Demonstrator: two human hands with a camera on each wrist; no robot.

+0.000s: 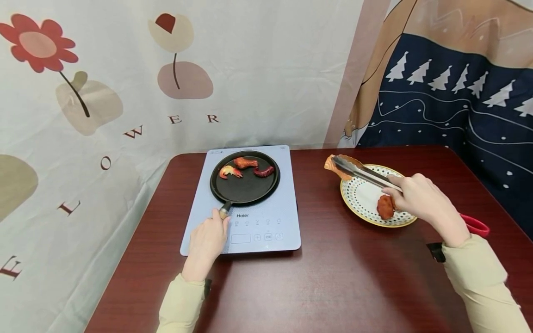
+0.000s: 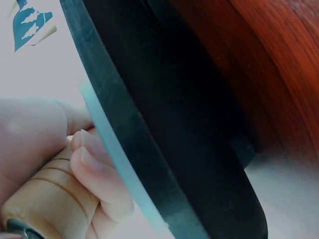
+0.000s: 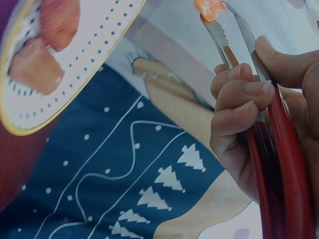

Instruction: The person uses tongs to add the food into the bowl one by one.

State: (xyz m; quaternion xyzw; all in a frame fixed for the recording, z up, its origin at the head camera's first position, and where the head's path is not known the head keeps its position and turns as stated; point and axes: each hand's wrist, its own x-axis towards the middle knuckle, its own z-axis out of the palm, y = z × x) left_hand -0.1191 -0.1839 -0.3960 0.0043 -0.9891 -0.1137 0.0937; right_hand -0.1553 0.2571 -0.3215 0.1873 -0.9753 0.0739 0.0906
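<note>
My left hand grips the wooden handle of a black frying pan. In the pan lie a shrimp, a chicken drumstick and a dark red octopus tentacle. With its fingers wrapped round red-handled metal tongs, my right hand is over the right side of a dotted plate. The tong tips pinch an orange, pale-striped food piece above the plate's far left rim. Brown meat pieces lie on the plate, partly behind my hand in the head view.
Under the pan is a pale blue induction cooker with touch controls at its front. Both it and the plate stand on a dark red wooden table. A printed curtain hangs right behind the table's back edge.
</note>
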